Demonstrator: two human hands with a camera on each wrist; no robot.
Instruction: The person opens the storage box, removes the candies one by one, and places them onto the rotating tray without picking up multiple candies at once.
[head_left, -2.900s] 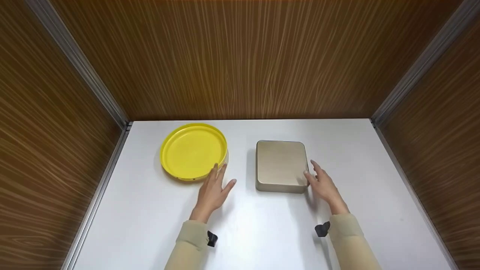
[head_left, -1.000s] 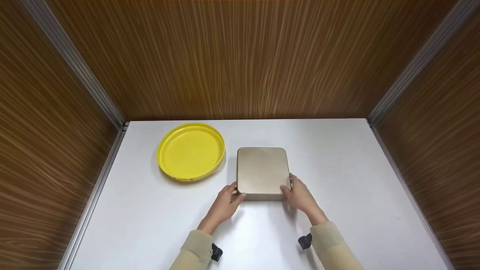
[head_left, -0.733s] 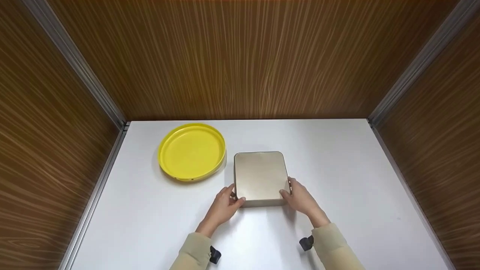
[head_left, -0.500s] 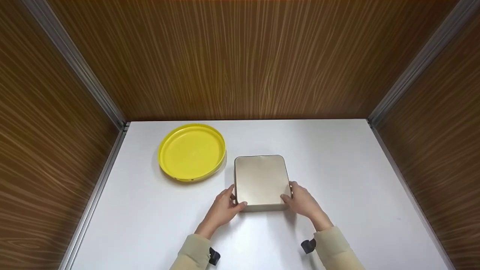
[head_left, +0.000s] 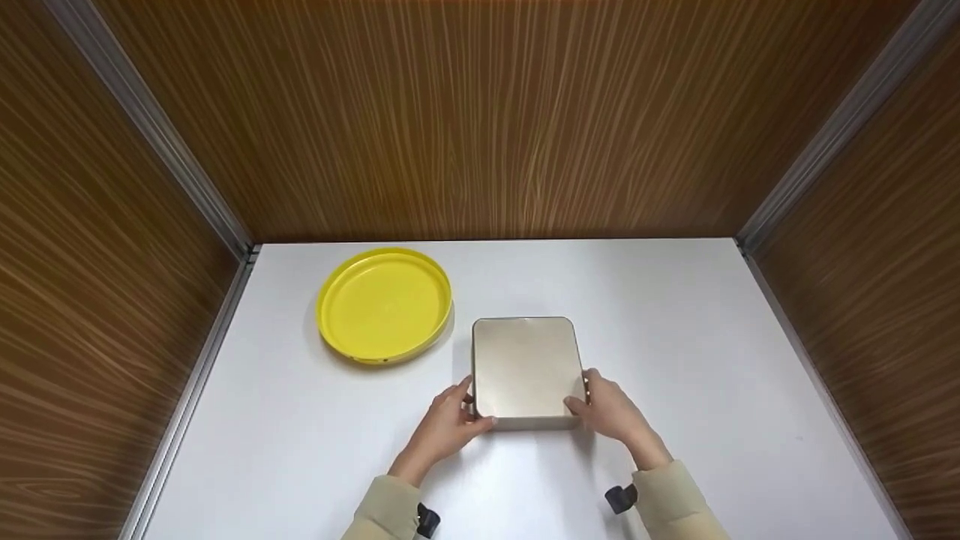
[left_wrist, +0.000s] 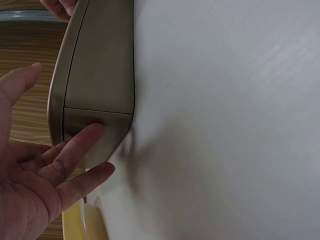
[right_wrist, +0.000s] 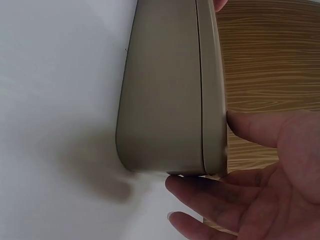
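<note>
A square, champagne-coloured metal tin with a lid (head_left: 527, 367) sits on the white table in front of me. My left hand (head_left: 442, 427) is at its left near corner. In the left wrist view, its fairly straight fingers (left_wrist: 85, 142) touch the tin's side (left_wrist: 100, 65) while the thumb stands apart from the lid. My right hand (head_left: 616, 411) grips the right near corner, thumb on the lid's edge and fingers against the side wall (right_wrist: 160, 90), as the right wrist view shows.
A round yellow lid or tray with a raised rim (head_left: 384, 306) lies at the back left of the white table (head_left: 660, 315). Wood-grain panels (head_left: 480, 120) with metal corner strips (head_left: 154, 127) enclose the back and both sides.
Both hands have come to the tin, the left from beside the yellow round piece. The tin has shifted left, then towards me, with the hands. The yellow piece stays in place.
</note>
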